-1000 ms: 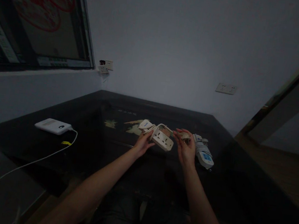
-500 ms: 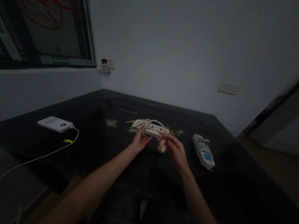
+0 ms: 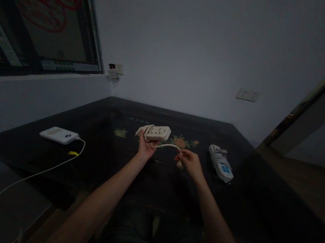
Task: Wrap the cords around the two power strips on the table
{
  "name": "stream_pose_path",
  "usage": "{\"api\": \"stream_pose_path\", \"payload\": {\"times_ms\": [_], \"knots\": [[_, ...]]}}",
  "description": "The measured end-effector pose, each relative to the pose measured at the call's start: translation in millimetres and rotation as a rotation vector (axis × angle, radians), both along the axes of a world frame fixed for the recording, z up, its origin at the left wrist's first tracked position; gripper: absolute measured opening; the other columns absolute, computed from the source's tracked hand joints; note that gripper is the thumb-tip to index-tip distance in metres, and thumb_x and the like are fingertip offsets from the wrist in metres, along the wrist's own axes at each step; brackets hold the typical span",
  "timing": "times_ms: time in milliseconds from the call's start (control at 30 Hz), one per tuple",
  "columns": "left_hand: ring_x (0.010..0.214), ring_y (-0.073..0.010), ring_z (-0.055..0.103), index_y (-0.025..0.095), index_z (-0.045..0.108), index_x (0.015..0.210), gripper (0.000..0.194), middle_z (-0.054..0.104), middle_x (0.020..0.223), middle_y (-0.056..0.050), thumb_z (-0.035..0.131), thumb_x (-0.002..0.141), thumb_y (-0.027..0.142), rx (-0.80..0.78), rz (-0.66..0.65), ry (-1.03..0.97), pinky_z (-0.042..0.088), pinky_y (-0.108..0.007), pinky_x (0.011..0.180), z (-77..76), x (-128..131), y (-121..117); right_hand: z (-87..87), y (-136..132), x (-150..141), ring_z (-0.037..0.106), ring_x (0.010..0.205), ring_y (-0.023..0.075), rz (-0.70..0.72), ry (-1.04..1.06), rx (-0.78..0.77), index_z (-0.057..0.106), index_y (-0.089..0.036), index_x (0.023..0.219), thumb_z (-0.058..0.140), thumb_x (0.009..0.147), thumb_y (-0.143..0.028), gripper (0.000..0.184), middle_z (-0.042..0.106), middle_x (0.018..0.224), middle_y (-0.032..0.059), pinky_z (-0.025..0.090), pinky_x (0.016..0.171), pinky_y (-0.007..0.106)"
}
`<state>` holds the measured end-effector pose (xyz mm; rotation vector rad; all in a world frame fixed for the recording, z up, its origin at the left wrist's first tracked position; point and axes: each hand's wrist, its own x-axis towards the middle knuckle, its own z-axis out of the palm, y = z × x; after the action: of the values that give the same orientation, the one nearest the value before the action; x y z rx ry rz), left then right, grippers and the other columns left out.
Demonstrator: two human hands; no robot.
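The left hand point(image 3: 145, 147) holds 1 white power strip point(image 3: 161, 132) with curled fingers. The right hand point(image 3: 191, 163), fingers narrow, pinches its cord point(image 3: 167, 145) near the plug point(image 3: 179, 164), above the dark table point(image 3: 260, 186).

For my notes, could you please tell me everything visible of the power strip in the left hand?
The power strip is an off-white block, apparently plastic, with dark-slotted sockets on its visible face. The left hand holds it, slightly tilted, above the dark table. Its pale cord wraps around its left end; a loose length runs to the right hand, which grips it near the plug.
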<state>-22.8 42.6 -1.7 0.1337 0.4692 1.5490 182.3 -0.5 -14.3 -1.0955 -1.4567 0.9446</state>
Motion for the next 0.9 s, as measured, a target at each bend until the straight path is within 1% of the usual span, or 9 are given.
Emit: {"api": "stream_pose_path", "payload": {"times_ms": [67,167,267,400,467,567,667,767,900], "knots": [[0.085,-0.0219,0.066,0.02,0.063,0.108,0.046,0.071,0.091,-0.007,0.048,0.084,0.057,0.011,-0.045,0.035,0.055,-0.03,0.065,0.6,1.0,-2.3,1.7,2.0,6.9,0.069,0.067,0.0232,-0.089,-0.03,0.034,0.069,-0.017,0.08,0.068,0.066,-0.038,0.026,0.072,0.071,0.0069,0.054,0.062,0.035],[0.09,-0.0233,0.066,0.019,0.064,0.106,0.049,0.07,0.094,-0.007,0.047,0.083,0.059,0.072,-0.128,0.091,0.055,-0.034,0.074,2.0,5.7,-4.7,4.9,5.2,22.5,0.068,0.07,0.0241,-0.219,-0.053,0.068,0.07,-0.018,0.076,0.07,0.064,-0.035,0.021,0.072,0.073,0.0068,0.052,0.065,0.035],[0.091,-0.0225,0.065,0.018,0.064,0.105,0.047,0.07,0.093,-0.007,0.048,0.084,0.057,0.11,-0.173,0.117,0.053,-0.035,0.08,3.3,12.2,-5.7,7.7,7.7,39.1,0.067,0.067,0.0244,-0.295,-0.035,0.054,0.07,-0.018,0.074,0.073,0.062,-0.036,0.022,0.071,0.068,0.0067,0.05,0.061,0.034],[0.079,-0.0182,0.066,0.019,0.064,0.101,0.038,0.07,0.085,-0.004,0.051,0.086,0.05,0.046,-0.164,0.119,0.052,-0.031,0.075,3.4,16.7,-5.1,10.4,8.9,53.1,0.064,0.055,0.0216,-0.282,0.061,-0.004,0.067,-0.016,0.072,0.075,0.059,-0.046,0.034,0.07,0.06,0.0069,0.046,0.049,0.028],[0.076,-0.0175,0.066,0.019,0.063,0.103,0.037,0.07,0.083,-0.003,0.051,0.086,0.049,0.011,-0.156,0.116,0.052,-0.03,0.072,2.6,16.3,-3.8,11.4,8.8,56.3,0.062,0.05,0.019,-0.277,0.124,-0.019,0.065,-0.015,0.072,0.077,0.056,-0.05,0.04,0.068,0.058,0.0062,0.045,0.046,0.027],[0.073,-0.0162,0.066,0.017,0.061,0.108,0.036,0.07,0.082,-0.003,0.05,0.088,0.045,0.006,-0.149,0.103,0.053,-0.029,0.073,1.0,14.5,-1.3,12.9,8.7,58.9,0.059,0.047,0.016,-0.304,0.219,-0.018,0.063,-0.015,0.072,0.079,0.051,-0.053,0.047,0.065,0.054,0.0032,0.044,0.044,0.025],[0.073,-0.0151,0.066,0.015,0.06,0.11,0.035,0.07,0.083,-0.003,0.052,0.088,0.041,0.006,-0.181,0.092,0.053,-0.028,0.074,-1.2,13.1,0.2,14.6,8.4,60.8,0.055,0.044,0.0132,-0.342,0.294,-0.006,0.06,-0.016,0.073,0.08,0.049,-0.053,0.048,0.061,0.051,-0.0009,0.043,0.042,0.023],[0.075,-0.015,0.067,0.015,0.06,0.11,0.033,0.071,0.085,-0.004,0.054,0.088,0.039,-0.002,-0.218,0.1,0.053,-0.026,0.074,-3.6,12.6,0.5,16.2,7.5,61.8,0.051,0.041,0.0104,-0.369,0.343,0.003,0.059,-0.017,0.075,0.079,0.051,-0.053,0.047,0.056,0.05,-0.0045,0.039,0.038,0.021],[0.08,-0.0167,0.067,0.014,0.061,0.11,0.035,0.071,0.087,-0.005,0.053,0.088,0.041,-0.011,-0.305,0.123,0.053,-0.029,0.08,-6.2,14.2,0.9,17.4,5.8,59.5,0.049,0.04,0.0097,-0.344,0.328,0.024,0.059,-0.018,0.081,0.077,0.056,-0.052,0.046,0.055,0.05,-0.0055,0.035,0.035,0.019]]}}
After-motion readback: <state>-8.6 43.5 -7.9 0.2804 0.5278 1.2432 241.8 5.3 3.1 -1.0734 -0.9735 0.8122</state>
